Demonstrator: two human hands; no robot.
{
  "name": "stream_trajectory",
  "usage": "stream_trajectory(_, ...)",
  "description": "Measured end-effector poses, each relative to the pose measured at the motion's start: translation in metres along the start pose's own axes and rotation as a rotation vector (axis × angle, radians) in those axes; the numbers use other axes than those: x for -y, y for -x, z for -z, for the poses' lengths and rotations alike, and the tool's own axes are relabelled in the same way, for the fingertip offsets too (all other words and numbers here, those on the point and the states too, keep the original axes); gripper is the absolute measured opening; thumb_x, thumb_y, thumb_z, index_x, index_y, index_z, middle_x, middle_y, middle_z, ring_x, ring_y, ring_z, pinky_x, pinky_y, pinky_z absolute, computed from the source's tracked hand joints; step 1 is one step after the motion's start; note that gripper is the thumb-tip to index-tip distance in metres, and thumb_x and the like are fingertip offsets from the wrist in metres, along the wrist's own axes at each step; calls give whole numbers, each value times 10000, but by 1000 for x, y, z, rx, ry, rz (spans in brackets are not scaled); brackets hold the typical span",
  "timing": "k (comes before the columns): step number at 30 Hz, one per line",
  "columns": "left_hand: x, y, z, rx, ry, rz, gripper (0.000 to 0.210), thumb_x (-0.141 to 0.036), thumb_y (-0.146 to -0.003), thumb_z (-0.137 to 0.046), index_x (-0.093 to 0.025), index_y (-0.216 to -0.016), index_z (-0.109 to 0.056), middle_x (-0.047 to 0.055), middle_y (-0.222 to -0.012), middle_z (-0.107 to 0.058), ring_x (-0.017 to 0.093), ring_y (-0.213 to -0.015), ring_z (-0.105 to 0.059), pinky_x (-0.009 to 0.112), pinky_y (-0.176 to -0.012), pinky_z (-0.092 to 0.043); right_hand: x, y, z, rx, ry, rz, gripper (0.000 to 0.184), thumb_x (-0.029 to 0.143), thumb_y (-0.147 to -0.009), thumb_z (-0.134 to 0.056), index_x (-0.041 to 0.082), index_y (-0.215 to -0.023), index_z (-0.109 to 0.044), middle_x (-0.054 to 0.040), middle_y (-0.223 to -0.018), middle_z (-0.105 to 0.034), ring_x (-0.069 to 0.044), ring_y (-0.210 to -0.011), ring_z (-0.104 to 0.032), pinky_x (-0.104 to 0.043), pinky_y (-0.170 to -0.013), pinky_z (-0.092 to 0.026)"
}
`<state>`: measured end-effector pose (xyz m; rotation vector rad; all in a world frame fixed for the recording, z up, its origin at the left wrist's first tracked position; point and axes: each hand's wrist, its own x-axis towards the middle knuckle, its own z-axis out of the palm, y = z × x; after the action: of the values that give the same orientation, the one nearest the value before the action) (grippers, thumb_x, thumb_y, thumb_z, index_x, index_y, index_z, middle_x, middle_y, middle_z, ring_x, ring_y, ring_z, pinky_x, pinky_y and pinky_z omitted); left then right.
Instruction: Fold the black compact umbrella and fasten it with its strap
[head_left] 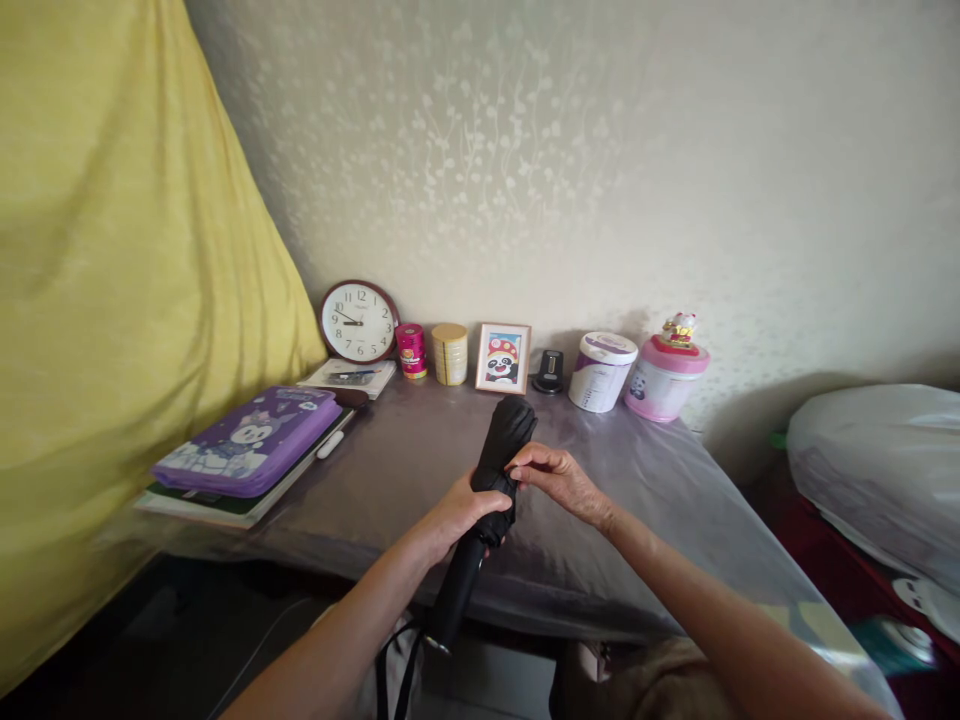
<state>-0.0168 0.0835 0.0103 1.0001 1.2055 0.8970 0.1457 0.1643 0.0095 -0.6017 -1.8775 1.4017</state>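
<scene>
A folded black umbrella [507, 432] slants over the near edge of the table, its canopy end pointing away from me. My left hand [471, 510] is wrapped round the lower part of the canopy, just above the handle [457, 590]. The thumb and forefinger of my right hand [551, 475] pinch at the canopy's right side; whether they hold the closing strap or a fold of cloth I cannot tell. Below the handle dangles a black wrist cord [397, 660].
Along the wall stand a round clock [360, 322], a pink can [411, 352], a yellow-lidded jar [450, 355], a panda picture frame [503, 358], a small black object [550, 372], a white tub [602, 372] and a pink-lidded jar [665, 380]. A purple case [247, 440] lies left on books.
</scene>
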Motion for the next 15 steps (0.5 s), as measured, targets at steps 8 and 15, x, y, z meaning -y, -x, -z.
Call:
stream_trajectory(8, 5, -3, 0, -17, -11, 11, 489, -271, -656, -588, -199, -1112, -428, -35, -557, -555, 175, -452, -585, 215, -327, -422, -11, -3, -3, -70, -55, -89, 271, 307, -632, -740, 194, -716, -508, 66, -625, -511, -75, -542, -497, -204, -518, -418)
stream_trajectory(15, 1, 0, 0, 63, 88, 31, 481, -362, -663, -609, -208, -1081, -427, -21, -628, -575, 174, -524, -613, 206, -354, -435, -8, -2, -2, -185, 140, -42, 236, 393, -716, -659, 185, -706, -549, 49, -617, -504, -68, -494, -433, -207, -478, -371)
